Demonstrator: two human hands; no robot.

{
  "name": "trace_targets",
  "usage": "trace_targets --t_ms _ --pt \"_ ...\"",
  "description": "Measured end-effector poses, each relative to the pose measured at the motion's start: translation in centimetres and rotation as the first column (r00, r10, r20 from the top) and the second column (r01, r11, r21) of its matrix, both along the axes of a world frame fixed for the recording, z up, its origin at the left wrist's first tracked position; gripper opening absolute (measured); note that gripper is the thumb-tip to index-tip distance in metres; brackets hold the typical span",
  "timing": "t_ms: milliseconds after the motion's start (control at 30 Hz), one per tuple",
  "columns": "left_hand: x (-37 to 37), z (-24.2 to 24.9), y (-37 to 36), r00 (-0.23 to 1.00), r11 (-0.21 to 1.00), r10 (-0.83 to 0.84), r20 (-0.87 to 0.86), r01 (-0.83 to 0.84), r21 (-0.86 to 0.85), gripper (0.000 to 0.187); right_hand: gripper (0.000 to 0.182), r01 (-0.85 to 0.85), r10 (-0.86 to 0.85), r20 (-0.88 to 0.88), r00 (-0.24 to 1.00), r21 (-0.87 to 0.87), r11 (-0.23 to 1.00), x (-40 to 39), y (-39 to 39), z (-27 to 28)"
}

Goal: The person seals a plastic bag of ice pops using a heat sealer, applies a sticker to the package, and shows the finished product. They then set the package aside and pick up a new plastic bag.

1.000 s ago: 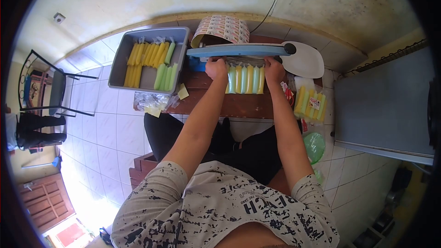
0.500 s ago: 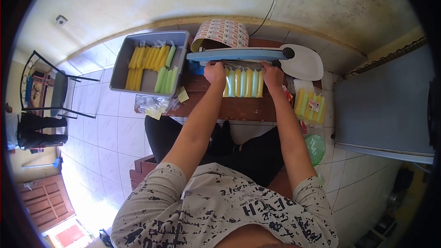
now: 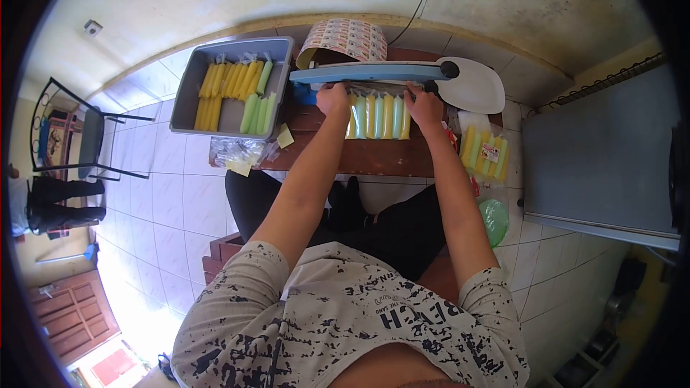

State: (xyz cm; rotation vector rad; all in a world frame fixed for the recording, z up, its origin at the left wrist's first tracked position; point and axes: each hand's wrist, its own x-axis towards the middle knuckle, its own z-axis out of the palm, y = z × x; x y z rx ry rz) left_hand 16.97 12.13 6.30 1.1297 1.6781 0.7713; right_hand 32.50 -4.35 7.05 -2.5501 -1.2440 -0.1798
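Note:
A clear plastic bag (image 3: 379,119) of yellow and pale green ice pops lies on the brown wooden bench (image 3: 374,164), the tubes side by side. My left hand (image 3: 332,99) is closed at the bag's upper left corner. At the upper right corner my right hand (image 3: 422,105) pinches the bag's edge between thumb and finger. Both hands hold this edge against a blue bag sealer (image 3: 374,72), whose long arm spans above it and ends in a black knob (image 3: 449,69). The exact place of the bag's edge under the arm is hidden.
Left stands a grey tub (image 3: 177,111) with yellow and green ice pops. Plastic wrappers (image 3: 233,152) lie below it. A curled label sheet (image 3: 345,37) and a white lid (image 3: 473,85) sit behind. Right are a labelled ice-pop pack (image 3: 483,154) and a green bag (image 3: 494,221).
The view has tilted slightly, so the bench sits a little higher in the picture. Both hands stay at the bag's corners by the sealer; its arm looks about the same.

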Motion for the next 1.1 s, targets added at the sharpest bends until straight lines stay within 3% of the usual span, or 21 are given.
trace_targets --t_ms 433,533,600,733,800,833,900,1100 --pt "-0.6 0.1 -0.4 0.995 0.997 -0.056 -0.077 0.06 0.041 0.033 0.035 -0.012 0.009 -0.065 0.998 -0.037 0.999 -0.3 0.0 0.3" --pt "-1.1 -0.8 -0.5 0.997 0.991 -0.075 -0.02 0.076 0.106 0.031 0.034 -0.009 0.008 -0.073 0.997 -0.015 1.0 -0.3 -0.1 0.0" --pt "-2.1 -1.7 -1.1 0.977 0.972 -0.127 0.171 0.088 0.219 0.027 0.034 -0.017 0.017 -0.048 0.999 0.008 1.0 -0.2 -0.1 -0.2" --pt "-4.6 -7.2 -1.7 0.911 0.93 -0.232 0.34 0.105 0.352 0.032 0.034 -0.012 0.014 -0.062 0.998 0.023 1.0 -0.2 0.0 -0.5" --pt "-5.7 -7.4 -2.3 0.766 0.941 -0.336 0.548 0.252 0.226 0.044 0.032 -0.011 0.011 -0.015 1.0 0.05 0.999 -0.2 0.0 -0.6" --pt "-6.2 -7.1 -2.6 0.767 0.942 -0.333 0.549 0.251 0.221 0.044 0.032 -0.011 0.012 -0.015 1.0 0.045 0.999 -0.2 -0.1 -0.6" --pt "-6.8 -6.6 -2.7 0.606 0.804 -0.498 0.62 0.591 0.068 0.053 0.032 -0.009 0.009 -0.002 1.0 0.035 0.999 -0.2 0.1 -0.4" --pt "-6.1 -6.2 -2.3 0.543 0.658 -0.661 0.518 0.752 0.051 0.051 0.033 0.009 -0.01 -0.056 0.998 -0.019 1.0 -0.3 0.2 0.0"
